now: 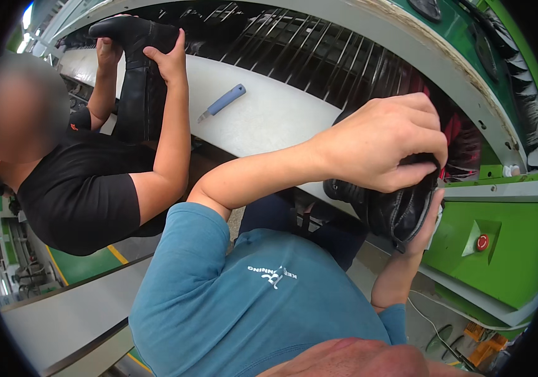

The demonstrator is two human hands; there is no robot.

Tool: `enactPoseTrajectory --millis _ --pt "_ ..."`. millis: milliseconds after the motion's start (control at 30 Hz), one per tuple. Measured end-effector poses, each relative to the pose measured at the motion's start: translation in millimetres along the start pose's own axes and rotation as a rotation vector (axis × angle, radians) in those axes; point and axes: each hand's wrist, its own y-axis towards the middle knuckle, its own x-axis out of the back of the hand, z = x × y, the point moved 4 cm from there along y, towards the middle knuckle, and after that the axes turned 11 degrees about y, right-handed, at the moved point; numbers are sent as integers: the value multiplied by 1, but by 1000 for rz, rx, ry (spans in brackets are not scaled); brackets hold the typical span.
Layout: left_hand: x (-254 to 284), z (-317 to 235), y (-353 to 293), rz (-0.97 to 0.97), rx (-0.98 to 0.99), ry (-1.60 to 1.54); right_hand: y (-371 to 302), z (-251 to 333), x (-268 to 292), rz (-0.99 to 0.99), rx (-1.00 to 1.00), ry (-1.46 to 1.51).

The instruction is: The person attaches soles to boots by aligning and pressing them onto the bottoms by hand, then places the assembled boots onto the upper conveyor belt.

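A black leather boot [401,210] is held in front of me at the right, beside the white work surface. My left hand [394,144] is closed over its upper edge, thumb and fingers pinching the leather near the opening. From the right side, my right hand [429,220] grips the boot lower down; most of those fingers are hidden behind it. Something white shows beside that hand, too little to name. To the left, a blue-handled utility knife [224,102] lies on the white surface, apart from both hands.
At the left, a co-worker in a black shirt holds another tall black boot [140,69] in both hands. Behind the white work surface [269,119] runs a conveyor of metal rods [294,47]. A green machine panel [457,232] with a red button [482,242] stands at the right.
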Motion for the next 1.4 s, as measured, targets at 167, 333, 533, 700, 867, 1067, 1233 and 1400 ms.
enactPoseTrajectory --millis 167,333,533,700,867,1067,1233,1400 --pt "21 -4 -31 -422 109 86 -23 2 17 8 -14 -99" --pt "21 -41 -142 -14 482 -438 -106 -69 48 329 -748 -206" --pt "-14 -60 -245 13 1075 -849 -164 -194 104 396 -526 -994" --pt "-26 -43 -301 306 1100 -490 -174 -205 99 417 -541 -768" --pt "-66 -53 -358 791 1129 -413 -181 -199 83 349 -732 -720" --pt "-79 -63 -390 922 1160 -388 -200 -188 78 343 -613 -745" --pt "-81 -67 -395 1015 1134 -424 -206 -195 80 401 -752 -724" --pt "-81 -68 -389 1021 1120 -619 -207 -204 81 411 -912 -641"
